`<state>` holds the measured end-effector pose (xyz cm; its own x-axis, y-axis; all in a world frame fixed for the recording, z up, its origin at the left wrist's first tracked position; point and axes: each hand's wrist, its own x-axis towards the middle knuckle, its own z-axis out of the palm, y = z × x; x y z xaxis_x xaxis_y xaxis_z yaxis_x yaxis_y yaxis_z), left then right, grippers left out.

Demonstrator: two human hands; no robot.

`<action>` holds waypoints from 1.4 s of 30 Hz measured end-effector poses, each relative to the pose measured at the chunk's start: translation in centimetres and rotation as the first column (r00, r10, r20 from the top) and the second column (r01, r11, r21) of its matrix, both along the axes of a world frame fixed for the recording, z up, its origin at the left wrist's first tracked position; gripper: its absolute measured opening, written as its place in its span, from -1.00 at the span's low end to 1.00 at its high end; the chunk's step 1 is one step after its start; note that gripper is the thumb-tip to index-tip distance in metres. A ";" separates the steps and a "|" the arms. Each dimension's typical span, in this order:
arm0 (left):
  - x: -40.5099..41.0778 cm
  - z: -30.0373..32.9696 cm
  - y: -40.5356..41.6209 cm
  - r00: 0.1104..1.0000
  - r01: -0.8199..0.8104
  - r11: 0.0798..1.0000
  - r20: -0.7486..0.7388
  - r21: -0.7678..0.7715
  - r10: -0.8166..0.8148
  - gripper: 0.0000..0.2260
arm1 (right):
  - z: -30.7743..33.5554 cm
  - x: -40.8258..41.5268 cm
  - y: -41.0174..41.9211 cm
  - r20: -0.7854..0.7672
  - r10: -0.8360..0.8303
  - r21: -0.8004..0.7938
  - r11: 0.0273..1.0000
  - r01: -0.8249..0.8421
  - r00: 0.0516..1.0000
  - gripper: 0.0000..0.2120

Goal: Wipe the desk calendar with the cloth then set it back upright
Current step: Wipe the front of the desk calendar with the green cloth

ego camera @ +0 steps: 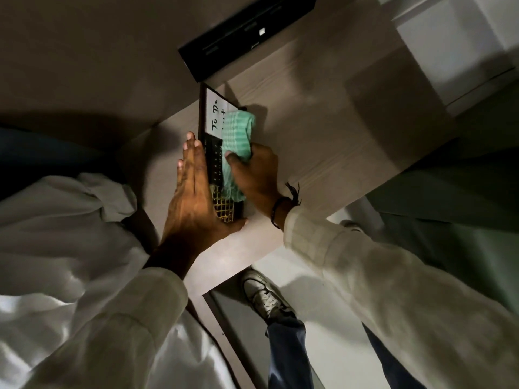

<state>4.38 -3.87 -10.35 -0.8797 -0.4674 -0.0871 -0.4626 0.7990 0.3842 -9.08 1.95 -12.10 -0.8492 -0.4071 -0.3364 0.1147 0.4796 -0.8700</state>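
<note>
The black desk calendar [213,113] lies flat on the pale wooden desk [323,141]; its white panel reads "To Do" and a gold grid shows at its near end. My left hand [193,189] rests flat along the calendar's left edge, fingers straight, thumb hooked round the near end. My right hand [252,172] grips a bunched green checked cloth [238,138] and presses it onto the calendar's face, covering part of the white panel and the number rows.
A long black box [247,32] lies at the far edge of the desk, just beyond the calendar. The desk's near edge runs below my hands, with my shoe [264,296] and the light floor [323,290] beneath. A white cabinet [463,51] stands at the far right.
</note>
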 end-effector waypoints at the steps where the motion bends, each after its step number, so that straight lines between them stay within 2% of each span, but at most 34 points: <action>1: 0.1 -0.1 -0.1 1.000 0.006 1.000 0.001 -0.014 -0.006 0.33 | 0.5 0.4 -0.1 -0.030 0.024 -0.018 1.000 -0.025 0.999 -0.82; 3: 0.2 -0.2 -0.1 1.000 0.014 1.000 -0.006 -0.017 -0.014 0.34 | 0.5 1.2 0.6 -0.032 0.054 -0.024 0.998 -0.054 0.998 -0.82; 7: 0.0 -0.1 -0.1 1.000 0.006 1.000 -0.004 0.021 -0.006 0.38 | -0.9 0.5 2.0 0.092 0.042 0.084 0.995 -0.050 0.995 -0.87; 13: 0.4 -0.3 -0.1 1.000 -0.002 1.000 -0.015 -0.025 0.002 0.33 | 1.4 1.4 0.9 0.015 0.091 0.040 0.995 -0.092 0.996 -0.79; 17: 0.1 0.0 0.1 1.000 0.009 1.000 -0.014 -0.001 -0.009 0.38 | -0.3 0.3 2.1 0.104 0.071 0.113 0.990 -0.083 0.992 -0.83; 23: 0.4 -0.3 0.2 0.999 0.004 0.999 -0.038 -0.047 -0.005 0.33 | 0.8 1.4 1.7 0.061 0.107 0.049 0.993 -0.111 0.992 -0.80; 27: 0.2 -0.1 0.3 0.999 0.012 0.999 -0.034 -0.043 -0.013 0.36 | -0.7 0.7 1.9 0.110 0.035 0.112 0.993 -0.047 0.993 -0.86; 30: 0.1 0.0 0.5 0.998 0.019 0.997 -0.056 -0.079 -0.024 0.30 | 0.7 0.8 0.1 0.026 0.031 0.021 0.999 -0.032 0.999 -0.81; 33: 0.2 0.0 0.5 0.997 0.021 0.995 -0.067 -0.099 -0.028 0.25 | 1.6 1.5 -0.5 0.025 0.062 -0.067 0.996 -0.060 0.998 -0.80; 38: 0.0 -0.2 0.3 0.999 0.022 0.998 -0.040 -0.052 -0.024 0.36 | -0.7 0.0 1.1 0.088 0.037 0.030 0.999 -0.040 0.995 -0.85; 42: 0.0 -0.3 0.0 0.999 0.038 0.997 -0.011 -0.067 -0.039 0.33 | 0.8 0.2 -0.5 -0.030 0.066 -0.057 0.996 -0.068 0.997 -0.81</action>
